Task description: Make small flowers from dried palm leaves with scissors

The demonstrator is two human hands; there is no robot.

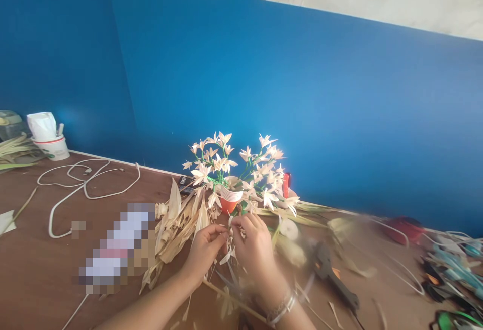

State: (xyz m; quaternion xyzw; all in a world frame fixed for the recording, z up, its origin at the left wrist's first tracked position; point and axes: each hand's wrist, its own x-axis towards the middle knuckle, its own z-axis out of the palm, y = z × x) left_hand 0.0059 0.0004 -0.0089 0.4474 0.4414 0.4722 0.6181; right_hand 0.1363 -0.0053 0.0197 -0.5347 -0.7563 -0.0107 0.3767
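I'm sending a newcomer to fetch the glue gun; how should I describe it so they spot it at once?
Below the blue wall, on the brown table, find the right hand, the one with the bracelet. Right of it lies the glue gun: chunky and dark, with an orange part, unlike the thin, pale strips nearby.

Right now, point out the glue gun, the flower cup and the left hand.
glue gun [341,285]: head view, on its dark body
flower cup [231,195]: head view, on its striped wall
left hand [204,250]: head view, back of the hand
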